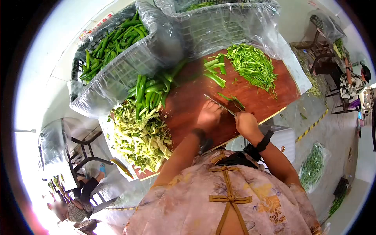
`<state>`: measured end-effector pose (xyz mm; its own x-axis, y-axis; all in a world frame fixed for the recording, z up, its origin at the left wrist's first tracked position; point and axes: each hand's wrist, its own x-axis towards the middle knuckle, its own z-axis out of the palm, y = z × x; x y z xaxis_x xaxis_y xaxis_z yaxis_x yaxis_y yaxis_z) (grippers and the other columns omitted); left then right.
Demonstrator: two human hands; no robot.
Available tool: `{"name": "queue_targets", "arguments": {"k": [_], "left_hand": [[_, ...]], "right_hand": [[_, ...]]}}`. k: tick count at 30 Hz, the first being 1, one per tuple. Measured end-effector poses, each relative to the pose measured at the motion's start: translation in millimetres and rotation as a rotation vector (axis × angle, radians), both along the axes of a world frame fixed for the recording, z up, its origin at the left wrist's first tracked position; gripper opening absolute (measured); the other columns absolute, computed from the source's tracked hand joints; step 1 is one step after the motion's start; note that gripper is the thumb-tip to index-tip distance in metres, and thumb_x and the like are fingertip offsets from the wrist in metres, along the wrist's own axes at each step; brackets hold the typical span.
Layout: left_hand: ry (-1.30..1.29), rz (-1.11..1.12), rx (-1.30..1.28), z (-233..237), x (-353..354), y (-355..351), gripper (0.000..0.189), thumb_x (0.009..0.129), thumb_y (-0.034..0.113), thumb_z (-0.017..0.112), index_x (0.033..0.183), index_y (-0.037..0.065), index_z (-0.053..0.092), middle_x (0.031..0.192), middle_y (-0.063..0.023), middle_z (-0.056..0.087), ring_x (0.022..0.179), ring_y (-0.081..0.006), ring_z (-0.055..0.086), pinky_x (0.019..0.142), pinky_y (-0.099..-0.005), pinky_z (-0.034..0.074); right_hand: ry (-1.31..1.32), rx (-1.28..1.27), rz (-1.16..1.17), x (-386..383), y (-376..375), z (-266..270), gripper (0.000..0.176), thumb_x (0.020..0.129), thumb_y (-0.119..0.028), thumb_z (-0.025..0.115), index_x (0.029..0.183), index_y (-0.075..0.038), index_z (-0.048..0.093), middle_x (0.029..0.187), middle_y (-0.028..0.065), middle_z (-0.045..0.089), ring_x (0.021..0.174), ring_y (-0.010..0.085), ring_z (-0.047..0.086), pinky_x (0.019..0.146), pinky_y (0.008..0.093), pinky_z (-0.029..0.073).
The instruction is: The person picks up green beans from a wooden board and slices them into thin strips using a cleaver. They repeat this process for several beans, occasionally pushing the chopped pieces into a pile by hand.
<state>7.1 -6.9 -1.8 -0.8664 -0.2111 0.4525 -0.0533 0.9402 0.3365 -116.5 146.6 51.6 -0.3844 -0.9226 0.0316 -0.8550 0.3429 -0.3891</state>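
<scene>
My right hand (246, 124) is closed round the handle of a knife (221, 105), whose blade slants up and left over the red-brown board (192, 94). Beside the blade, my left hand (209, 114) is low over the board, partly blurred; what its fingers hold, if anything, cannot be made out. Some dark green slivers (236, 101) lie just beyond the blade. Farther up are halved green pepper pieces (215, 76). A heap of thin green shreds (252, 68) covers the board's upper right. Whole green peppers (149, 92) lie at the left, above a pile of pale seedy cores (141, 135).
A plastic-lined crate (117, 74) of green peppers stands at the upper left, a second lined crate (231, 27) beside it. One person (78, 207) sits at the lower left, another (350, 84) at the far right. A bag of greens (313, 166) lies on the floor.
</scene>
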Motion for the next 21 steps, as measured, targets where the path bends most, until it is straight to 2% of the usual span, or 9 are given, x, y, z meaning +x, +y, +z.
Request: {"name": "queue_targets", "arguments": {"k": [3,12,14,18,20,21], "left_hand": [[0.028,0.003,0.011,5,1,-1,0.032,0.067,0.009,0.056,0.098,0.005,0.064,0.102,-0.0089,0.06,0.103,-0.0268,0.054,0.095,-0.0406,0.039],[0.132,-0.017,0.051,3,-2,-1,0.026,0.063,0.007,0.058,0.088,0.003,0.063,0.092,-0.0093,0.058,0.094,-0.0271,0.054,0.09,-0.0396,0.041],[0.167,-0.057,0.037,7,-1,-4,0.022,0.063,0.007,0.059,0.084,0.006,0.061,0.087,-0.0091,0.06,0.086,-0.0285,0.057,0.079,-0.0385,0.046],[0.237,-0.087,-0.008,-3,-4,-8,0.018,0.064,0.007,0.059,0.082,0.005,0.061,0.087,-0.0095,0.059,0.086,-0.0288,0.057,0.078,-0.039,0.045],[0.302,0.017,0.106,1,2,-3,0.023,0.062,0.007,0.059,0.085,0.003,0.063,0.092,-0.0092,0.058,0.092,-0.0279,0.055,0.086,-0.0396,0.042],[0.3,0.025,0.101,4,9,0,0.023,0.062,0.007,0.059,0.085,0.003,0.063,0.092,-0.0092,0.058,0.092,-0.0279,0.055,0.086,-0.0396,0.042]], "right_hand": [[-0.001,0.082,0.002,-1,-2,3,0.015,0.081,-0.013,0.054,0.077,0.0,0.06,0.075,0.0208,0.06,0.07,0.0391,0.058,0.064,0.0473,0.047],[0.066,0.007,0.021,-1,-37,-18,0.02,0.08,-0.013,0.054,0.065,0.0,0.06,0.067,0.0221,0.059,0.064,0.0392,0.059,0.06,0.0473,0.047],[0.069,-0.019,0.024,-3,-55,-12,0.021,0.08,-0.013,0.054,0.064,0.001,0.059,0.066,0.0223,0.059,0.063,0.0391,0.059,0.059,0.0475,0.047],[0.077,-0.05,0.01,-8,-62,-10,0.021,0.079,-0.014,0.057,0.065,0.001,0.061,0.066,0.0227,0.059,0.063,0.0403,0.059,0.059,0.0479,0.048],[0.069,-0.021,0.007,-7,-55,-6,0.02,0.079,-0.014,0.057,0.066,0.001,0.061,0.066,0.0229,0.059,0.064,0.0407,0.059,0.059,0.0478,0.048],[0.043,-0.012,-0.006,-5,-50,-2,0.02,0.079,-0.015,0.058,0.067,0.001,0.062,0.067,0.0231,0.059,0.064,0.0409,0.058,0.06,0.0479,0.048]]}}
